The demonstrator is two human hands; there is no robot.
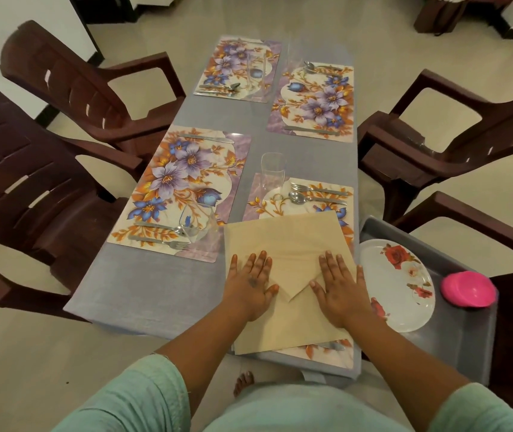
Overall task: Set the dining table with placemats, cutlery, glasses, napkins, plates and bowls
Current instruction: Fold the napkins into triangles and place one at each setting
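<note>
A beige napkin [286,241] lies spread over the near right floral placemat [327,350], with one corner folded to a point between my hands. My left hand [250,283] presses flat on its left part. My right hand [341,285] presses flat on its right part. A fork [317,188] and spoon [314,199] lie on that mat's far end, beside a clear glass [272,173]. The near left placemat [180,188] holds a knife, a fork, a spoon and a tilted-looking glass [196,222]. Two far placemats [311,101] carry cutlery too.
A grey tray [464,332] at the right holds white rose-patterned plates [401,285] and a pink bowl [467,288]. Dark brown plastic chairs [46,188] stand on both sides of the grey-clothed table [143,285]. A bare foot shows on the tiled floor below.
</note>
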